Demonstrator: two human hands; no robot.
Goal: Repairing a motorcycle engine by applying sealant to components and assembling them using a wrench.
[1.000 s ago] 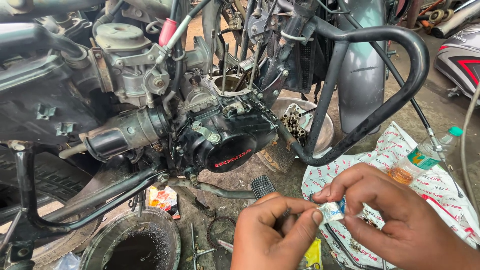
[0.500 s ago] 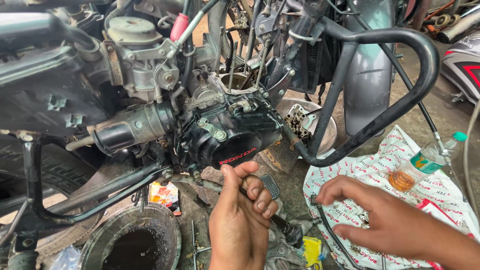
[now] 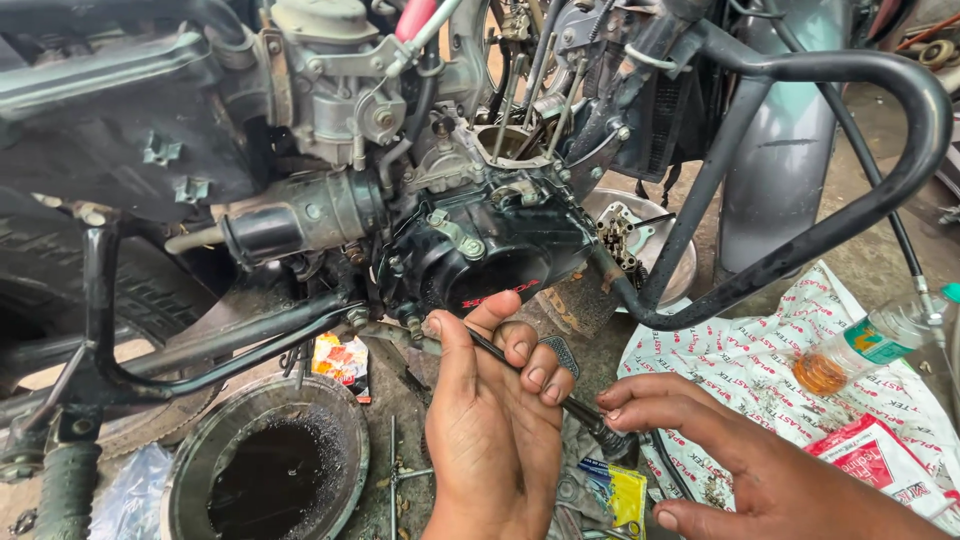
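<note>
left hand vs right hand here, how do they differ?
The left hand is raised, palm toward the camera, fingers curled over a thin dark rod by the black engine cover. The right hand lies lower and flatter over the printed plastic sheet, fingertips at the rod's lower end. Both are bare.

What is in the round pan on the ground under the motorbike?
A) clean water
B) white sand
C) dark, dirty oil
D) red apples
C: the round pan at the lower left holds a black, grimy liquid that looks like used oil, just left of the left hand.
</note>
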